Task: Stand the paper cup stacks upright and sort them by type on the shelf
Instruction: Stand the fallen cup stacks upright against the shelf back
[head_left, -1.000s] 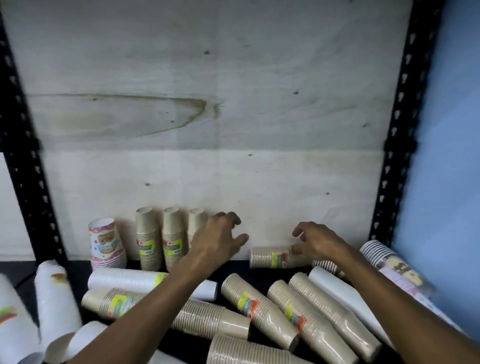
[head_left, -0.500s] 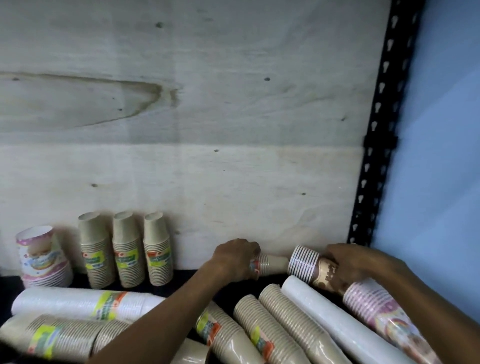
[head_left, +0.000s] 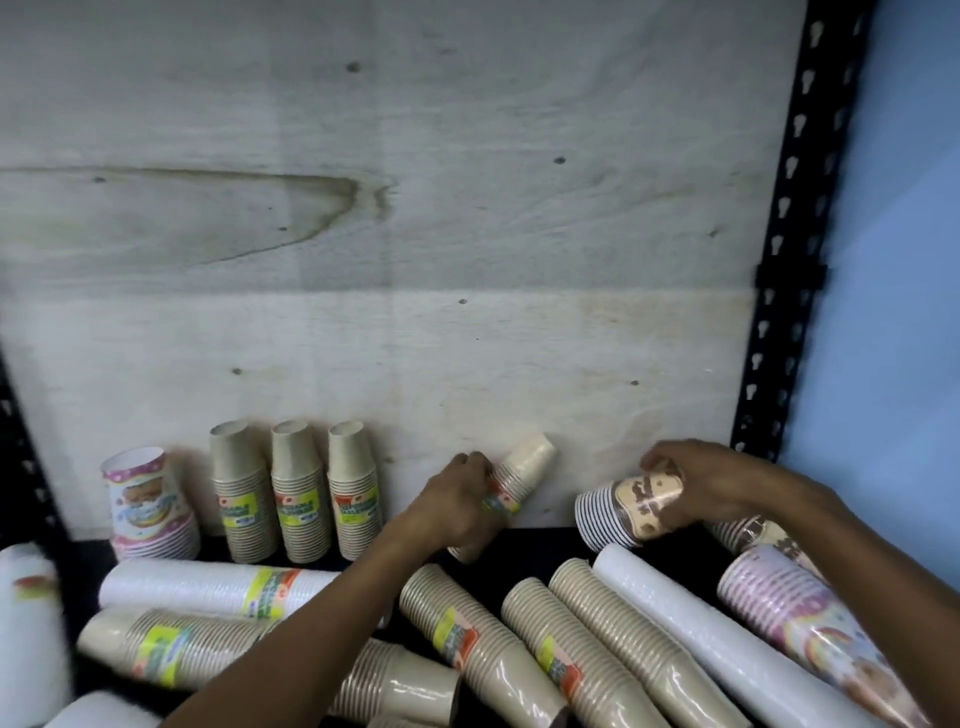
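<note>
My left hand (head_left: 457, 506) grips a short tan cup stack (head_left: 524, 470), tilted with its closed end up to the right, near the back wall. My right hand (head_left: 711, 488) holds a brown-printed cup stack (head_left: 631, 506) lying on its side, rims pointing left. Three short tan stacks (head_left: 301, 493) stand upright against the wall, next to an upright pink patterned stack (head_left: 145, 504). Several long tan stacks (head_left: 467, 629) and white stacks (head_left: 691, 623) lie on the dark shelf in front.
A pale plywood back wall (head_left: 415, 260) closes the shelf. A black perforated upright (head_left: 789, 234) stands at the right, with a blue wall (head_left: 904, 312) beyond. A pink patterned stack (head_left: 800, 618) lies at the right; white stacks (head_left: 26, 613) lie at the left.
My left hand has tipped the short tan stack from lying flat to tilted upward. My right hand has lifted the brown-printed stack slightly. The camera view shifted left.
</note>
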